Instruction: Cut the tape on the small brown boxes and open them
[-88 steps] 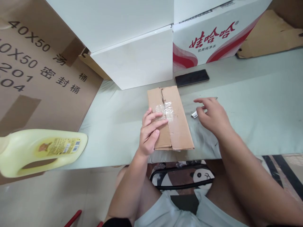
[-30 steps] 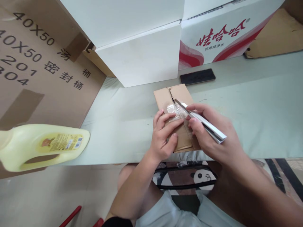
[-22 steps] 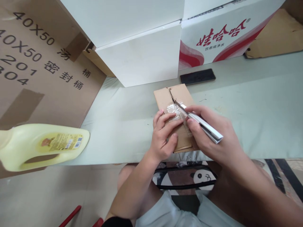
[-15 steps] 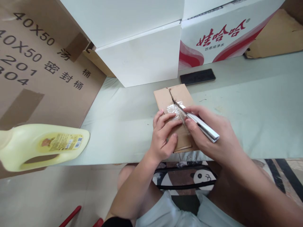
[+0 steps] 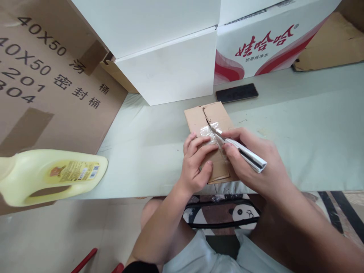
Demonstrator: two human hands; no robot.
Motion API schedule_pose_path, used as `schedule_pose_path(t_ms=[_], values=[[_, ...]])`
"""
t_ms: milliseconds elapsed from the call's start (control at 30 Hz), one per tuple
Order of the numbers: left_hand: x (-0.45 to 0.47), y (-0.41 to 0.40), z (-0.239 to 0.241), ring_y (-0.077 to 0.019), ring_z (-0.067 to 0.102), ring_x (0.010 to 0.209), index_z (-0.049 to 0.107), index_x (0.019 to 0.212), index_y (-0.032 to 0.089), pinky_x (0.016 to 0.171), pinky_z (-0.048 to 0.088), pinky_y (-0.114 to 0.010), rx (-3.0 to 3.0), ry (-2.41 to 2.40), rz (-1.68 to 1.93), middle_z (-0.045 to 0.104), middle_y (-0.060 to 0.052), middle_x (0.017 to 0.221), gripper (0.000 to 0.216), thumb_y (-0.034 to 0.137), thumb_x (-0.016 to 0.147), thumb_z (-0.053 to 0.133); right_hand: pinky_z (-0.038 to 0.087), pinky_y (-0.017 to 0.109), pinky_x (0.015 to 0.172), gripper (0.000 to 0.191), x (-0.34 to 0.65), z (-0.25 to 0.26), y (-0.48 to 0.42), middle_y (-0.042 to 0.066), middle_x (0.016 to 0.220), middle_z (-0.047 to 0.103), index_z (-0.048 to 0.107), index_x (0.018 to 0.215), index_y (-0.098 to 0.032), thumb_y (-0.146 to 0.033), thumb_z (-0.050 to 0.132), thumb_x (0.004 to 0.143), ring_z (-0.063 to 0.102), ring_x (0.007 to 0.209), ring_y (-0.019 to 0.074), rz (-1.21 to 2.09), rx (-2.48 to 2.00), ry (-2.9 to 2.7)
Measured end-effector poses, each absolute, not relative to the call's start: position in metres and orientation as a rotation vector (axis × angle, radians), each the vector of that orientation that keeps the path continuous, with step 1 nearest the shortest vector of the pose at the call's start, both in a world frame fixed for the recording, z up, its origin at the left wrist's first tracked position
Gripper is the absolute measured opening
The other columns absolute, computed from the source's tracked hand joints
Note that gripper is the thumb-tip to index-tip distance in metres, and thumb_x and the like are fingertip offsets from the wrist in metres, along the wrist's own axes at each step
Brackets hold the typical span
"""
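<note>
Pale table (image 5: pixel 298 125): left hand (image 5: pixel 196 167) pressing taped cardboard box (image 5: pixel 209 121), contents hidden; right hand (image 5: pixel 256 167) gripping knife (image 5: pixel 241 151).

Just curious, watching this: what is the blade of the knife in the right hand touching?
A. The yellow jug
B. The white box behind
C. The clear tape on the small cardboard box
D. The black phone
C: the utility knife in the right hand has its tip on the clear tape of the small cardboard box, which the left hand steadies.
</note>
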State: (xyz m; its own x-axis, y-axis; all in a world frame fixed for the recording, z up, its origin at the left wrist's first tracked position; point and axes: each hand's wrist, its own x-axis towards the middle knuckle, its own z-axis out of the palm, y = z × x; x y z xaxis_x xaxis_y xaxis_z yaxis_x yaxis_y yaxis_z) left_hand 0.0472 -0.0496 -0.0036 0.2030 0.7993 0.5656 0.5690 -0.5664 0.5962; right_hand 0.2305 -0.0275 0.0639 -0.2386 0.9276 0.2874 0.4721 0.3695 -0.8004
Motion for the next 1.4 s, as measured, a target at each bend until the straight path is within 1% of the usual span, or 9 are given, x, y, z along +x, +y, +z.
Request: schedule_pose_path(t_ms=[200,333,533,667,900,1167,1400], values=[[0.0472,-0.0493,-0.0035,-0.0283,0.055,0.134,0.064,0.127,0.027,0.127,0.027,-0.056,2.223,1.304,1.287,0.064,-0.009,0.135,0.038,0.045,0.104,0.039,0.048,0.028,0.054,0.019,0.2296,0.0634,-0.0269,0.004,0.085,0.077,0.067,0.104,-0.022,-0.034,0.054,0.096,0.068,0.062,0.0163,0.722,-1.235,-1.880],[0.0475,-0.0493,-0.0039,-0.0272,0.055,0.133,0.064,0.128,0.026,0.128,0.026,-0.054,2.210,1.270,1.316,0.064,-0.009,0.135,0.036,0.043,0.104,0.041,0.047,0.028,0.052,0.018,0.2302,0.0633,-0.0266,0.003,0.083,0.076,0.066,0.104,-0.021,-0.032,0.054,0.096,0.065,0.058,0.0150,0.731,-1.232,-1.897],[0.0474,-0.0492,-0.0043,-0.0269,0.055,0.133,0.064,0.128,0.026,0.127,0.027,-0.054,2.212,1.279,1.319,0.063,-0.009,0.135,0.037,0.045,0.104,0.041,0.047,0.030,0.054,0.017,0.2313,0.0637,-0.0269,0.003,0.082,0.074,0.065,0.101,-0.021,-0.032,0.052,0.096,0.064,0.060,0.0160,0.753,-1.196,-1.889],[0.0472,-0.0492,-0.0043,-0.0271,0.055,0.133,0.065,0.127,0.026,0.127,0.027,-0.055,2.223,1.296,1.301,0.064,-0.009,0.135,0.038,0.045,0.104,0.040,0.047,0.029,0.053,0.018,0.2315,0.0646,-0.0271,0.002,0.079,0.073,0.064,0.098,-0.020,-0.032,0.051,0.095,0.063,0.059,0.0150,0.738,-1.178,-1.887],[0.0476,-0.0494,-0.0045,-0.0261,0.055,0.133,0.064,0.127,0.025,0.128,0.028,-0.052,2.213,1.277,1.328,0.063,-0.009,0.134,0.037,0.045,0.105,0.041,0.049,0.029,0.059,0.016,0.2293,0.0650,-0.0278,0.002,0.080,0.075,0.064,0.093,-0.021,-0.030,0.051,0.093,0.068,0.066,0.0168,0.721,-1.208,-1.860],[0.0476,-0.0497,-0.0045,-0.0257,0.055,0.133,0.064,0.126,0.025,0.128,0.026,-0.051,2.208,1.270,1.332,0.063,-0.009,0.135,0.036,0.044,0.104,0.042,0.046,0.028,0.056,0.014,0.2298,0.0657,-0.0294,0.001,0.074,0.074,0.063,0.087,-0.023,-0.030,0.051,0.087,0.066,0.061,0.0163,0.677,-1.246,-1.865],[0.0488,-0.0496,-0.0048,-0.0256,0.055,0.132,0.061,0.123,0.025,0.128,0.026,-0.052,2.191,1.265,1.347,0.063,-0.009,0.133,0.033,0.044,0.104,0.041,0.041,0.024,0.050,0.014,0.2281,0.0663,-0.0309,-0.003,0.061,0.065,0.063,0.082,-0.021,-0.027,0.050,0.085,0.057,0.051,0.0115,0.609,-1.244,-1.867]])
